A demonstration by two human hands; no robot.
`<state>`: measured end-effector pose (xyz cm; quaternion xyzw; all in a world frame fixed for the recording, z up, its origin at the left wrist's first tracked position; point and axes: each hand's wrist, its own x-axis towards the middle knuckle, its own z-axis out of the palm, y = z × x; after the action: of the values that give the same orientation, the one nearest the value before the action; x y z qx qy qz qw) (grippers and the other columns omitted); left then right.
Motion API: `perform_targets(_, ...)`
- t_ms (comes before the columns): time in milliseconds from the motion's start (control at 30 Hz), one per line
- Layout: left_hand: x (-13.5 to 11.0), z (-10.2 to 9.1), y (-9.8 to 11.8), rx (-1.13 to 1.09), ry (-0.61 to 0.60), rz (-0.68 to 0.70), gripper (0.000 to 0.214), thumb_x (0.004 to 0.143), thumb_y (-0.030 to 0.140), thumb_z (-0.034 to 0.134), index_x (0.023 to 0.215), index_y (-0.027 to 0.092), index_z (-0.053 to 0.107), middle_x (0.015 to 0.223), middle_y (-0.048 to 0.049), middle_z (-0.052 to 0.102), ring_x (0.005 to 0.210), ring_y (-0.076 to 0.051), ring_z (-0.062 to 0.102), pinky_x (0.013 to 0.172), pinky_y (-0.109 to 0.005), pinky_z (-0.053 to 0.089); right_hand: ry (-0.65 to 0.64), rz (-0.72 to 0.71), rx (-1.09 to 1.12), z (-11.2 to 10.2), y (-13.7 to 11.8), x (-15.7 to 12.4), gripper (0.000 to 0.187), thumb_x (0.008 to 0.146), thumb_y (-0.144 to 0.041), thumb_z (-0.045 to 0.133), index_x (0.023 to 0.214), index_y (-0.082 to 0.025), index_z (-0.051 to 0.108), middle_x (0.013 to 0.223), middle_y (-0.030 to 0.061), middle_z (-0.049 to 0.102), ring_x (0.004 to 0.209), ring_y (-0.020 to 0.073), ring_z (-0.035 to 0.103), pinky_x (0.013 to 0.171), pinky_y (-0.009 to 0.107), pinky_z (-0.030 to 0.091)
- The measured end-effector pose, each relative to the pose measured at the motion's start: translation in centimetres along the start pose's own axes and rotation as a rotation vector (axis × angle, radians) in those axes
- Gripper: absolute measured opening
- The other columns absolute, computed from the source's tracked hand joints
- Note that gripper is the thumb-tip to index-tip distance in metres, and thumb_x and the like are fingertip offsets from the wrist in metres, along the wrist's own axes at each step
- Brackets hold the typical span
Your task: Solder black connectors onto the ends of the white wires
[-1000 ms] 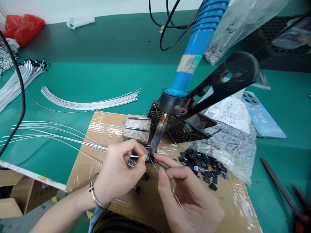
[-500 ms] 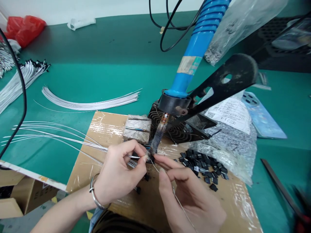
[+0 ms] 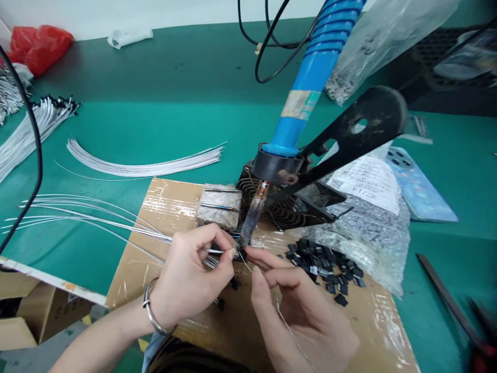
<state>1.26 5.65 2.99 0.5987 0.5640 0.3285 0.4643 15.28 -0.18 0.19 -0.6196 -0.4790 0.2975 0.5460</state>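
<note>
Left hand (image 3: 186,274) pinches a fine silver wire (image 3: 215,250) between thumb and forefinger; right hand (image 3: 303,311) grasps a second thin wire (image 3: 291,331) in its fingertips. Both wires meet near the tip of a blue-handled soldering iron (image 3: 250,223), apparently fixed in a black metal stand (image 3: 334,150) to leave both hands free. A taped cardboard sheet (image 3: 174,207) apparently shields the green worktop (image 3: 116,119). Black square components (image 3: 322,272) lie within reach, right; loose wires (image 3: 143,166) lie far left.
</note>
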Motion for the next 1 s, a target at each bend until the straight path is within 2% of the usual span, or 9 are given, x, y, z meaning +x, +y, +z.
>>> perform_targets(167,-0.07,-0.07,0.14,-0.009,0.002,-0.007,0.008,0.082,0.019,0.062,0.074,0.020,0.063,0.078,-0.0054,0.074,0.063,-0.015,0.056,0.050,-0.026,0.033,0.004,-0.012,0.004,0.03,-0.04,0.02,0.019,0.093,-0.021,0.075,0.076,-0.023,0.067,0.106,0.0096,0.086,0.092,0.0225,0.082,0.081,0.030,0.065)
perform_targets(367,0.00,0.00,0.05,0.000,0.002,0.003,0.008,0.082,0.018,0.061,0.074,0.019,0.063,0.077,-0.0041,0.073,0.056,-0.012,0.048,0.050,-0.026,0.033,0.004,-0.013,0.010,0.00,0.22,-0.13,0.019,0.094,-0.019,0.074,0.077,-0.023,0.067,0.108,0.0082,0.086,0.092,0.0194,0.082,0.082,0.026,0.063)
perform_targets(533,0.10,0.13,-0.03,-0.003,0.004,0.014,0.008,0.081,0.017,0.061,0.074,0.019,0.064,0.075,-0.0037,0.073,0.057,-0.012,0.049,0.050,-0.025,0.035,0.009,-0.009,0.030,0.09,0.39,-0.08,0.020,0.095,-0.019,0.074,0.077,-0.023,0.067,0.106,0.0069,0.085,0.093,0.0179,0.082,0.084,0.025,0.062)
perform_targets(833,0.03,0.09,0.01,-0.022,0.030,0.079,0.010,0.081,0.013,0.060,0.072,0.018,0.064,0.073,-0.0009,0.072,0.051,-0.008,0.039,0.047,-0.022,0.032,0.003,-0.045,0.002,-0.07,-0.03,0.16,0.019,0.094,-0.019,0.076,0.077,-0.022,0.069,0.103,0.0099,0.086,0.087,0.0219,0.083,0.081,0.031,0.067)
perform_targets(1000,0.07,0.13,-0.07,-0.025,0.033,0.104,0.011,0.081,0.011,0.060,0.073,0.018,0.064,0.074,-0.0009,0.073,0.050,-0.007,0.036,0.046,-0.021,0.030,0.013,-0.053,0.004,-0.03,0.03,0.12,0.020,0.094,-0.020,0.075,0.076,-0.022,0.068,0.102,0.0099,0.086,0.087,0.0211,0.083,0.080,0.028,0.067)
